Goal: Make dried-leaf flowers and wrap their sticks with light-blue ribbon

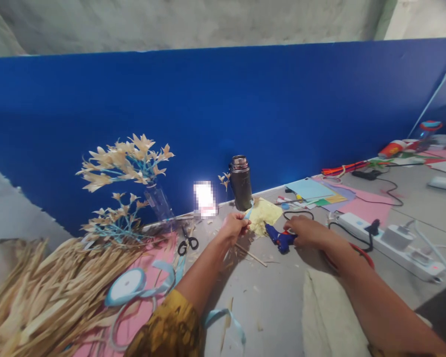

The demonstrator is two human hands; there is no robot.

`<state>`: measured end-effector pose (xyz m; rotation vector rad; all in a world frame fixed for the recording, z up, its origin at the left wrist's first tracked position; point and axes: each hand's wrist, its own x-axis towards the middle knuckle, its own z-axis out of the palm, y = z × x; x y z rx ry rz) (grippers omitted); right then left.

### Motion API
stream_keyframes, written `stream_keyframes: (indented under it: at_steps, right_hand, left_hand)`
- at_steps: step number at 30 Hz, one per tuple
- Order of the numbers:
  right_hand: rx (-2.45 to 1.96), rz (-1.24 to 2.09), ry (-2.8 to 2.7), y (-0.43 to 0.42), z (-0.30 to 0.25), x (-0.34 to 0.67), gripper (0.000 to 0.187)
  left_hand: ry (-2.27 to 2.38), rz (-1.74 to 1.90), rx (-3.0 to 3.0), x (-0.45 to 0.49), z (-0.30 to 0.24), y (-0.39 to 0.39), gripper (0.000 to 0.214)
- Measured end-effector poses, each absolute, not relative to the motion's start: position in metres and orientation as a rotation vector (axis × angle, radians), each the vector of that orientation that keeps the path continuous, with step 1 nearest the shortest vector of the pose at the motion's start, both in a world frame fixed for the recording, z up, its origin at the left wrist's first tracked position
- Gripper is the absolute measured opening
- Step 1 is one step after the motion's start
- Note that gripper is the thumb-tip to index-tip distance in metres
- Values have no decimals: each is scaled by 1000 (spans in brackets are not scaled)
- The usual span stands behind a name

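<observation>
My left hand is closed in a pinch on a light blue ribbon, whose short end sticks up from the fingertips. Just to the right, my right hand has its fingers around the back of a blue glue gun with a red trigger. The gun's nozzle points left, over the edge of a yellow sheet that carries crumpled, dried-looking residue. Close behind my left hand, a dark open flask stands upright. A thin stick lies below the hands.
Left are dried husk strips, a light blue ribbon roll, black-handled scissors and pale flowers in a clear vase. A power strip with cables and coloured paper lie right. A blue partition stands behind.
</observation>
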<state>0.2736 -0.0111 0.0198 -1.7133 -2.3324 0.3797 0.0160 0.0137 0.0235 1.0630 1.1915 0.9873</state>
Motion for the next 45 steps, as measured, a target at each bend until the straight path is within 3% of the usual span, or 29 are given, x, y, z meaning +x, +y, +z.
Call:
stream_keyframes:
  at_steps: [6, 10, 16, 20, 45]
  right_hand:
    - [-1656, 230, -2525, -15, 17, 259, 31]
    - [-1565, 233, -2546, -15, 21, 264, 37]
    - [-1216, 749, -2209, -21, 32, 257, 40]
    - [-1075, 728, -2228, -25, 35, 242, 33]
    - [-1044, 773, -2367, -28, 38, 237, 25]
  left_hand:
    - [1189, 1006, 992, 20, 1, 33, 26]
    - [1198, 1030, 943, 18, -8, 38, 27]
    - [1180, 1107, 861, 15, -8, 37, 25]
    - [1131, 1198, 873, 16, 0, 31, 22]
    - [1164, 1364, 988, 20, 13, 20, 16]
